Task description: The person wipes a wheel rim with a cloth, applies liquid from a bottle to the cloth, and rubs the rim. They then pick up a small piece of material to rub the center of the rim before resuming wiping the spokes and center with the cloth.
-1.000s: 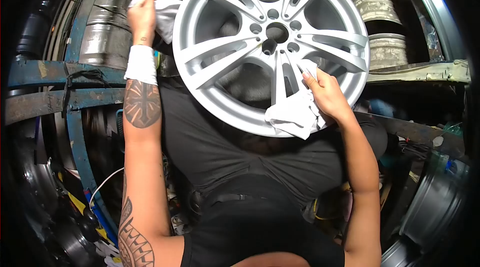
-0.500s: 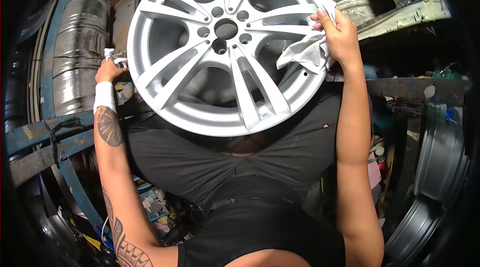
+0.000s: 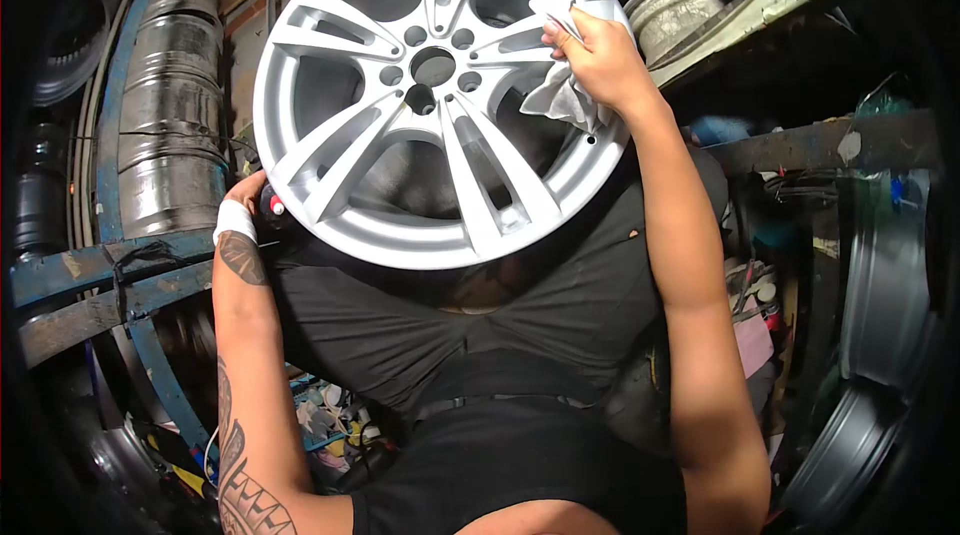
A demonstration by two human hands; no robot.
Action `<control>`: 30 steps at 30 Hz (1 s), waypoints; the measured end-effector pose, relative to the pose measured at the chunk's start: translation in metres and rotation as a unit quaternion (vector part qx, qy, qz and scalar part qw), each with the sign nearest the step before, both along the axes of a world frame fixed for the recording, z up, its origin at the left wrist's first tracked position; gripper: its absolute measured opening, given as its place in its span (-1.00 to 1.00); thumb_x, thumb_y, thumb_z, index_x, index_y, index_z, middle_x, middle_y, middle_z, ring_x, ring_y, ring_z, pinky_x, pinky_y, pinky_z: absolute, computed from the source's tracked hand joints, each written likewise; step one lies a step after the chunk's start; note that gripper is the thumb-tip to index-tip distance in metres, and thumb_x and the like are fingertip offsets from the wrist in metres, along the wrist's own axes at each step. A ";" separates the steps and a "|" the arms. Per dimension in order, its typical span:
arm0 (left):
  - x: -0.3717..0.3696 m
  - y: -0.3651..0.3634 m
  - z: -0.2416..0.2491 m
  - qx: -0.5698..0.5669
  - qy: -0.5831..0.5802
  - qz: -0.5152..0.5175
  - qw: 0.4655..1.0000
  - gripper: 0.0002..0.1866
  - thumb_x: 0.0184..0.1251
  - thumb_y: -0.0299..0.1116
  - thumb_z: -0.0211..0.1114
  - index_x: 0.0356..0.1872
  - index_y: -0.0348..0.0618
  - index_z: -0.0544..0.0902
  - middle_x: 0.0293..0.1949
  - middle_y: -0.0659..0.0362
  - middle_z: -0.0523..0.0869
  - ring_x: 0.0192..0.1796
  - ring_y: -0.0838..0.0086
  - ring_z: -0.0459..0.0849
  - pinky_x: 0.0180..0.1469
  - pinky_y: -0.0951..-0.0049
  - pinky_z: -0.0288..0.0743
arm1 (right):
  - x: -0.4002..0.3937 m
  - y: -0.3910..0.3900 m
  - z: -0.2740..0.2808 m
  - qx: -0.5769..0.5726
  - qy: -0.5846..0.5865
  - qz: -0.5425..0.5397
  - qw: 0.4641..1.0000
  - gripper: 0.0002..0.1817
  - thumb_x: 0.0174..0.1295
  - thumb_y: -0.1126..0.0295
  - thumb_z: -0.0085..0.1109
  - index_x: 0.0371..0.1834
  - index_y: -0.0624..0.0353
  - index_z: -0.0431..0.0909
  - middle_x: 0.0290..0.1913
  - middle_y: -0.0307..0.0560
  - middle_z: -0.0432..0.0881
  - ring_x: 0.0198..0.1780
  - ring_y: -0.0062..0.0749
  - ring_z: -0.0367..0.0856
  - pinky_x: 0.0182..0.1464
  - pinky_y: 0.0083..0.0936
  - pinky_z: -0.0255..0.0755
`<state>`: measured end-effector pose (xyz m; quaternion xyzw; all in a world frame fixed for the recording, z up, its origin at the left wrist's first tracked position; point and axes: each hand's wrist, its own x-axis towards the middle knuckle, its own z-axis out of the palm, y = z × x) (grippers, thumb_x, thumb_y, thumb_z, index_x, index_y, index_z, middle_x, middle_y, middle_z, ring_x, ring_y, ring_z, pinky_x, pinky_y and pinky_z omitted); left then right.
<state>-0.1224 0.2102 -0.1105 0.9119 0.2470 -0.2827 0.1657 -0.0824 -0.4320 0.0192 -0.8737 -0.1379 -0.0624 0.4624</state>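
Note:
A silver multi-spoke car wheel rim [image 3: 390, 247] lies face up over my lap, tilted toward me. My right hand [image 3: 600, 60] is closed around a crumpled white cloth [image 3: 555, 100] above the rim's right-hand spoke. Part of the cloth hangs down over the opening below that spoke. My left hand [image 3: 245, 192] is at the lower left edge of the rim, its fingers mostly hidden behind it. A white wrap [image 3: 234, 223] covers the left wrist. Beside that hand, a small dark object with a red and white spot [image 3: 275, 204] shows partly under the rim.
Dull metal wheel barrels [image 3: 175, 105] are stacked on the left, behind a blue metal frame [image 3: 75, 270]. More worn rims [image 3: 675, 10] lie at the upper right, near a pale beam [image 3: 760, 10]. Dark rims [image 3: 885, 305] stand at far right. Clutter [image 3: 335, 420] lies below.
My right hand has moved the cloth left along the spoke, inward from the outer edge. My left hand has come down and right, toward the rim's underside; the white material by its fingers is out of sight.

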 end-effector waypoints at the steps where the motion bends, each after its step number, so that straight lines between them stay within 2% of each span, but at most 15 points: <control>1: -0.005 -0.002 0.006 -0.031 -0.054 0.008 0.998 -0.38 0.16 0.03 0.52 0.15 -0.17 0.69 0.06 0.03 0.79 0.08 0.20 0.77 0.12 0.21 0.69 | -0.001 0.002 0.002 -0.012 -0.003 0.002 1.000 -0.64 0.48 0.16 0.17 -0.18 0.32 0.64 -0.28 0.16 0.79 -0.24 0.02 0.78 -0.14 -0.24 0.58; 2: -0.011 -0.002 0.014 -0.074 -0.128 0.001 0.989 -0.40 0.18 0.02 0.51 0.16 -0.15 0.68 0.06 0.04 0.78 0.08 0.21 0.77 0.14 0.21 0.69 | 0.000 0.002 -0.002 -0.001 -0.021 0.005 1.000 -0.65 0.47 0.17 0.17 -0.17 0.31 0.65 -0.29 0.20 0.77 -0.26 0.06 0.75 -0.15 -0.19 0.55; 5: -0.021 -0.004 0.041 -0.267 -0.330 -0.003 0.905 -0.45 0.25 -0.04 0.50 0.18 -0.10 0.66 0.05 0.06 0.77 0.10 0.21 0.75 0.17 0.23 0.68 | 0.003 0.003 0.004 -0.063 -0.003 0.012 0.998 -0.63 0.54 0.22 0.18 -0.05 0.42 0.64 -0.23 0.05 0.82 -0.28 -0.44 0.76 -0.15 -0.49 0.62; 7: -0.014 -0.006 0.064 -0.454 -0.285 0.221 0.815 -0.48 0.31 -0.07 0.47 0.17 -0.16 0.64 0.01 0.06 0.79 0.05 0.23 0.78 0.14 0.24 0.71 | 0.002 0.009 0.005 0.006 0.025 0.030 0.999 -0.65 0.53 0.24 0.20 0.02 0.38 0.66 -0.18 -0.02 0.82 -0.29 -0.51 0.71 -0.15 -0.51 0.60; 8: -0.006 -0.010 0.079 -0.518 -0.255 0.373 0.726 -0.50 0.35 -0.08 0.45 0.15 -0.23 0.64 -0.03 0.06 0.80 -0.01 0.25 0.81 0.09 0.24 0.75 | 0.003 0.013 0.005 0.051 0.040 0.041 0.997 -0.66 0.52 0.25 0.20 0.05 0.37 0.67 -0.17 -0.04 0.82 -0.28 -0.53 0.70 -0.15 -0.52 0.59; 10: -0.005 -0.010 0.098 -0.642 -0.316 0.309 0.627 -0.51 0.42 -0.10 0.40 0.15 -0.29 0.63 -0.03 0.03 0.81 -0.02 0.25 0.82 0.12 0.19 0.75 | 0.002 0.021 0.011 0.095 0.079 0.063 0.990 -0.67 0.52 0.31 0.21 0.14 0.34 0.68 -0.11 -0.10 0.80 -0.25 -0.60 0.66 -0.11 -0.57 0.58; 11: -0.008 -0.030 0.115 -0.683 -0.340 0.270 0.588 -0.56 0.46 -0.16 0.35 0.17 -0.30 0.63 -0.01 0.00 0.81 0.03 0.25 0.80 0.23 0.09 0.69 | 0.002 0.024 0.011 0.130 0.087 0.081 0.984 -0.68 0.52 0.33 0.20 0.14 0.34 0.68 -0.10 -0.11 0.81 -0.24 -0.61 0.65 -0.09 -0.58 0.57; 13: -0.009 -0.046 0.131 -0.777 -0.327 0.213 0.494 -0.49 0.49 -0.12 0.29 0.26 -0.31 0.59 0.09 -0.07 0.78 0.13 0.10 0.77 0.24 -0.06 0.67 | 0.000 0.032 0.014 0.201 0.103 0.113 0.968 -0.70 0.52 0.37 0.19 0.14 0.34 0.69 -0.09 -0.13 0.81 -0.22 -0.64 0.65 -0.07 -0.61 0.57; 17: 0.007 -0.114 0.158 -0.865 -0.268 0.129 0.403 -0.31 0.31 -0.15 0.49 0.42 -0.13 0.48 0.35 0.00 0.62 0.41 0.07 0.58 0.54 -0.26 0.29 | -0.019 0.060 0.006 0.248 0.134 0.132 0.950 -0.76 0.49 0.43 0.22 0.10 0.30 0.73 -0.07 -0.17 0.81 -0.22 -0.69 0.60 -0.09 -0.66 0.53; 19: 0.023 -0.148 0.168 -0.832 -0.305 0.172 0.432 -0.19 0.16 -0.01 0.56 0.41 -0.14 0.49 0.33 -0.01 0.64 0.38 0.08 0.60 0.55 -0.13 0.34 | -0.036 0.087 0.000 0.285 0.187 0.116 0.933 -0.76 0.46 0.36 0.29 0.04 0.28 0.75 -0.13 -0.23 0.79 -0.23 -0.71 0.56 -0.12 -0.67 0.47; 20: 0.027 -0.176 0.178 -0.776 -0.358 0.220 0.470 -0.17 0.12 0.06 0.56 0.37 -0.12 0.52 0.29 -0.01 0.66 0.35 0.10 0.63 0.52 -0.09 0.40 | -0.042 0.098 0.002 0.295 0.221 0.128 0.921 -0.77 0.44 0.35 0.31 -0.02 0.28 0.76 -0.16 -0.24 0.79 -0.18 -0.68 0.60 -0.08 -0.64 0.49; 21: 0.027 -0.191 0.182 -0.773 -0.357 0.224 0.474 -0.25 0.15 0.04 0.55 0.32 -0.11 0.55 0.24 0.04 0.69 0.31 0.13 0.66 0.48 -0.02 0.46 | -0.046 0.109 0.005 0.307 0.255 0.143 0.906 -0.78 0.42 0.33 0.33 -0.07 0.29 0.77 -0.19 -0.24 0.79 -0.13 -0.65 0.64 -0.04 -0.61 0.50; 23: 0.036 -0.208 0.172 -0.754 -0.399 0.230 0.469 -0.32 0.20 0.01 0.51 0.28 -0.12 0.57 0.21 0.09 0.71 0.27 0.17 0.68 0.42 0.00 0.51 | -0.046 0.129 0.007 0.346 0.311 0.144 0.874 -0.71 0.37 0.23 0.41 -0.06 0.24 0.77 -0.22 -0.26 0.77 -0.23 -0.64 0.62 -0.10 -0.63 0.49; 25: 0.038 -0.226 0.166 -0.769 -0.393 0.215 0.456 -0.37 0.24 -0.02 0.49 0.26 -0.11 0.58 0.18 0.14 0.72 0.24 0.19 0.69 0.41 0.02 0.52 | -0.038 0.137 0.011 0.328 0.341 0.147 0.869 -0.66 0.33 0.18 0.47 -0.06 0.26 0.78 -0.22 -0.25 0.78 -0.21 -0.67 0.62 -0.11 -0.62 0.51; 30: 0.037 -0.255 0.171 -0.804 -0.358 0.189 0.435 -0.26 0.22 0.04 0.50 0.35 -0.16 0.53 0.27 0.04 0.67 0.34 0.15 0.62 0.49 -0.03 0.43 | -0.042 0.155 0.013 0.352 0.240 0.119 0.897 -0.57 0.26 0.11 0.55 -0.09 0.31 0.76 -0.28 -0.27 0.78 -0.24 -0.73 0.60 -0.16 -0.60 0.50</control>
